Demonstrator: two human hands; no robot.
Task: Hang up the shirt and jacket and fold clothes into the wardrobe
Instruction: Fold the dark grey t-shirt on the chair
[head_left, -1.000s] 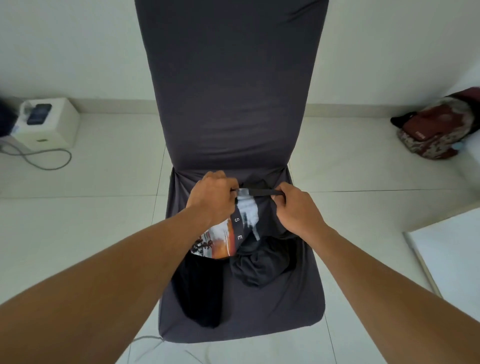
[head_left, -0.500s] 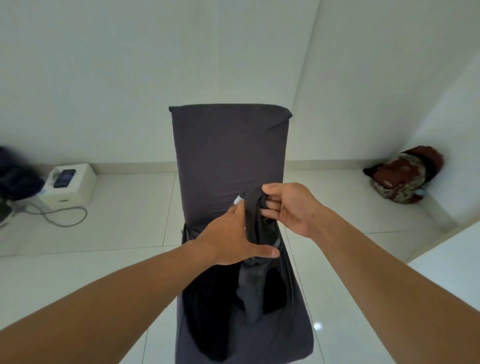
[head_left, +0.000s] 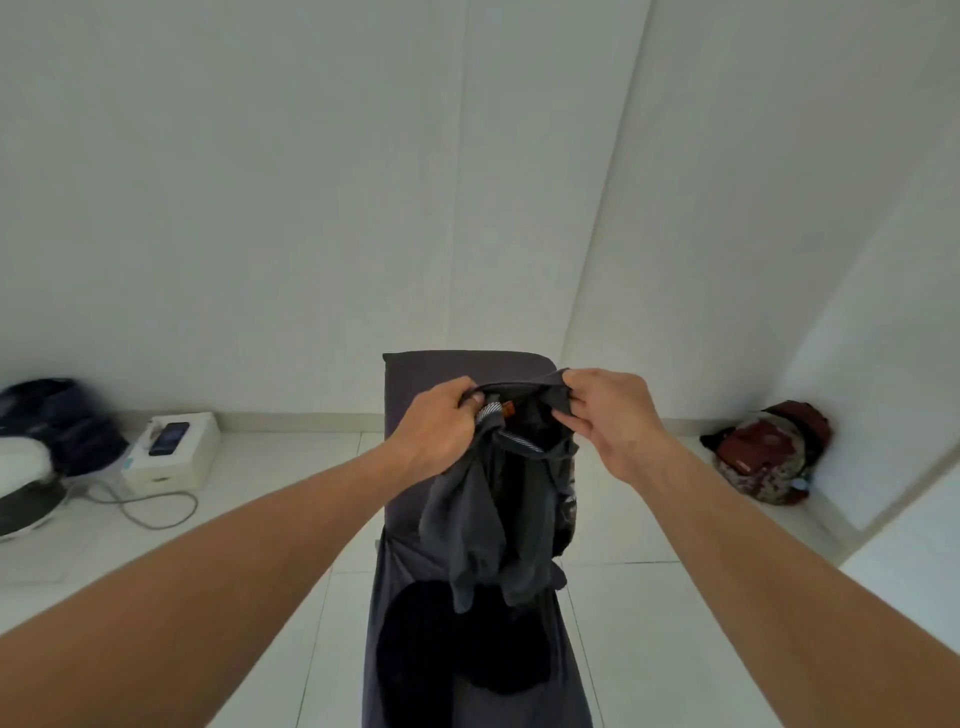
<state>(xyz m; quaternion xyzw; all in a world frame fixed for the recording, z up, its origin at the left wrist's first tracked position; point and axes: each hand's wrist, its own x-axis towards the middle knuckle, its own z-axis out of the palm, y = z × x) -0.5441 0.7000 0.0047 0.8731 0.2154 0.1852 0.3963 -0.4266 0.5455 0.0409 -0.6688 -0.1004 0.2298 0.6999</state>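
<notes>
A dark grey T-shirt (head_left: 483, 525) hangs in the air in front of a chair with a dark grey cover (head_left: 415, 379). My left hand (head_left: 436, 431) grips the shirt's neck opening on its left side. My right hand (head_left: 613, 415) grips the same collar on its right side, and the opening is stretched between the two. A striped inner band and a small orange label show at the neck. A black garment (head_left: 441, 644) lies on the chair seat below the hanging shirt.
A white box (head_left: 176, 452) with a phone on top sits on the tiled floor at the left, with a grey cable beside it. Dark bags lie at the far left. A red patterned backpack (head_left: 763, 452) leans in the right corner.
Both hands lifted the T-shirt off the chair seat and now hold it higher by the collar, spread apart. The view has tilted upward toward the wall.
</notes>
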